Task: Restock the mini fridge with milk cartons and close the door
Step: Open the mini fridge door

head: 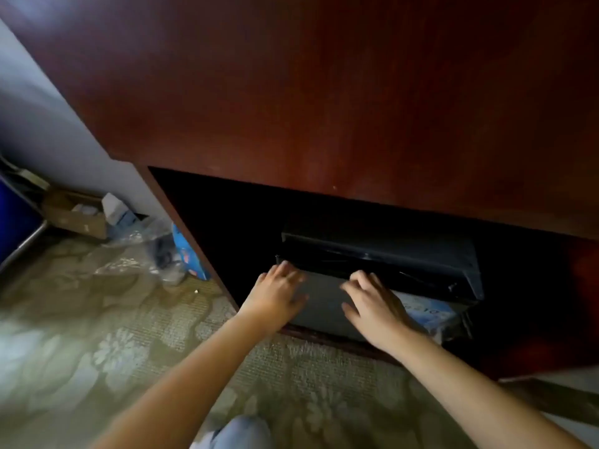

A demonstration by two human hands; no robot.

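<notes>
A small black mini fridge (pixel 389 247) sits low inside a dark opening of a red-brown wooden cabinet (pixel 291 108). Its grey door front (pixel 324 306) faces me. My left hand (pixel 278 293) lies flat on the door's upper left, fingers spread. My right hand (pixel 372 306) rests flat on the door to the right, fingers apart. Just right of that hand a blue and white pack (pixel 428 314) shows at the fridge's right side; whether it is milk cartons I cannot tell. Neither hand holds anything.
Patterned carpet (pixel 113 335) covers the floor. To the left lie a cardboard box (pixel 74 215), clear plastic wrap (pixel 139 251) and a blue packet (pixel 188 254) against the cabinet's side. A blue object with a metal edge (pixel 16 228) stands far left. My knee (pixel 240 432) shows below.
</notes>
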